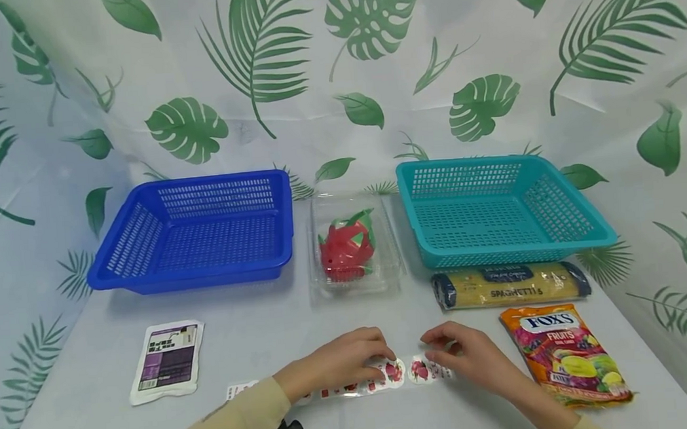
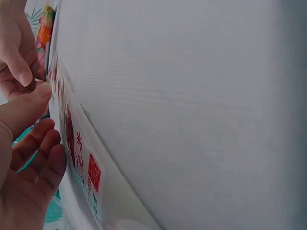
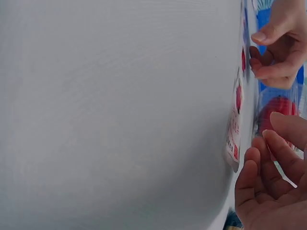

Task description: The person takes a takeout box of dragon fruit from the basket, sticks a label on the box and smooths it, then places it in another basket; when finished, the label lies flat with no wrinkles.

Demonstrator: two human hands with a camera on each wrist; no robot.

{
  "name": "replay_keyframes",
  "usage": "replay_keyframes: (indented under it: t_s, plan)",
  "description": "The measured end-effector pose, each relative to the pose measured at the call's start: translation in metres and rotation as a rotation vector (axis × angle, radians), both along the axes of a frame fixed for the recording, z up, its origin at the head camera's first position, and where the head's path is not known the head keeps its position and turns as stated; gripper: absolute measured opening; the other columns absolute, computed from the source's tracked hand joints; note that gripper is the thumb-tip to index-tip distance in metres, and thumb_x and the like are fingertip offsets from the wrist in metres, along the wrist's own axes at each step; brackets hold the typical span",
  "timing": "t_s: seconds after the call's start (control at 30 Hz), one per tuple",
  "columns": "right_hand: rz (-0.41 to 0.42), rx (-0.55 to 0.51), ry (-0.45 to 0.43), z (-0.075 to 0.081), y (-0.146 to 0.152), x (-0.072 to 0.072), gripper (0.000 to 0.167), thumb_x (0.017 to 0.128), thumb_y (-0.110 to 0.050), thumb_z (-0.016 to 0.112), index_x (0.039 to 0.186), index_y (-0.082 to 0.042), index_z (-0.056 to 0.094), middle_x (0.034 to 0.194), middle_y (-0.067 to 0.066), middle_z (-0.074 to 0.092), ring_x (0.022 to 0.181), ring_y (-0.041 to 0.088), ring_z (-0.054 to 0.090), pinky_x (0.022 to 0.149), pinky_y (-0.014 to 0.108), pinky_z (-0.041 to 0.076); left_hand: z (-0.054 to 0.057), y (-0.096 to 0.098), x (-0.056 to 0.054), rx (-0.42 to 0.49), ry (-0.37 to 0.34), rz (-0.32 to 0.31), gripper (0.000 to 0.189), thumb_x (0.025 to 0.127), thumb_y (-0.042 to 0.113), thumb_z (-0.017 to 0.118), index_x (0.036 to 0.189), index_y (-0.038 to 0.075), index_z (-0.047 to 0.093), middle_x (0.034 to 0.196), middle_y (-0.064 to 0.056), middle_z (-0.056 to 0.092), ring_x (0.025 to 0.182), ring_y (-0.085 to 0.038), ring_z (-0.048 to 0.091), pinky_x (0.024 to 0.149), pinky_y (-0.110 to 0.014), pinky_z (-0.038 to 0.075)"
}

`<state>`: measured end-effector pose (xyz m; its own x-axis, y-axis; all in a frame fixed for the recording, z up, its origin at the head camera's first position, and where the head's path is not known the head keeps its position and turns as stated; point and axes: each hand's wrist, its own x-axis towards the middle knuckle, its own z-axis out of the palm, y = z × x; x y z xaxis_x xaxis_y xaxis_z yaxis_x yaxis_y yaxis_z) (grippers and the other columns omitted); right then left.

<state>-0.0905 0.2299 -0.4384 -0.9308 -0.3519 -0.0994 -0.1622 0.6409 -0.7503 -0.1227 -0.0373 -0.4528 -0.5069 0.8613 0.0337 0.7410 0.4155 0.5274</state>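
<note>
Both hands meet at six o'clock: my left hand and right hand pinch a sticker strip lying on the bench, steadying it. Left wrist: fingers curl at its edge. Right wrist: likewise.

Glossy plastic sachet strip on matt, smooth white table.

sachet strip | white, red fruit prints | flat on table (near front edge)
</note>
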Motion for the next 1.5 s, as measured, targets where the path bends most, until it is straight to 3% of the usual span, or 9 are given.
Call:
replay_keyframes:
  t_s: [0.17, 0.3, 0.53, 0.77, 1.5]
  plan:
    - [0.031, 0.021, -0.038, -0.003, 0.0, 0.001, 0.021, 0.09, -0.023, 0.071, 0.107, -0.01, 0.07, 0.093, -0.006, 0.064, 0.079, 0.006, 0.054, 0.071, 0.022, 0.05, -0.001, 0.003, -0.002, -0.029, 0.009, -0.03, 0.025, 0.091, 0.025, 0.071, 0.113, 0.015, 0.071, 0.105, 0.008, 0.057, 0.099, 0.001, 0.052, 0.09, -0.01, 0.04]
    - [0.09, 0.007, -0.015, -0.007, 0.001, 0.001, 0.016, 0.09, -0.018, 0.071, 0.104, -0.01, 0.071, 0.088, -0.007, 0.06, 0.076, 0.004, 0.051, 0.067, 0.022, 0.049, -0.002, 0.004, -0.004, -0.043, 0.022, -0.039, 0.021, 0.09, 0.024, 0.071, 0.11, 0.015, 0.072, 0.102, 0.009, 0.056, 0.097, 0.0, 0.052, 0.088, -0.01, 0.04]
    - [0.166, 0.013, 0.032, -0.01, -0.001, 0.003, 0.015, 0.09, -0.018, 0.072, 0.103, -0.012, 0.072, 0.094, -0.006, 0.062, 0.077, 0.003, 0.051, 0.066, 0.022, 0.048, -0.003, 0.004, -0.007, -0.038, 0.016, -0.064, 0.021, 0.09, 0.023, 0.072, 0.109, 0.015, 0.072, 0.101, 0.008, 0.056, 0.097, 0.0, 0.051, 0.089, -0.011, 0.041]
    - [0.203, 0.026, 0.028, -0.012, -0.003, 0.002, 0.015, 0.089, -0.022, 0.073, 0.102, -0.015, 0.072, 0.094, -0.006, 0.059, 0.077, 0.006, 0.05, 0.065, 0.022, 0.047, -0.006, 0.003, -0.008, -0.038, 0.009, -0.066, 0.021, 0.09, 0.024, 0.072, 0.11, 0.016, 0.071, 0.101, 0.009, 0.056, 0.096, 0.001, 0.051, 0.089, -0.011, 0.041]
    - [0.254, 0.071, 0.031, -0.009, -0.004, -0.003, 0.015, 0.089, -0.014, 0.072, 0.103, -0.018, 0.07, 0.095, -0.006, 0.056, 0.077, 0.007, 0.05, 0.066, 0.022, 0.046, -0.004, 0.006, -0.012, -0.05, -0.028, -0.081, 0.022, 0.091, 0.023, 0.072, 0.111, 0.015, 0.07, 0.104, 0.009, 0.057, 0.098, 0.001, 0.05, 0.091, -0.012, 0.04]
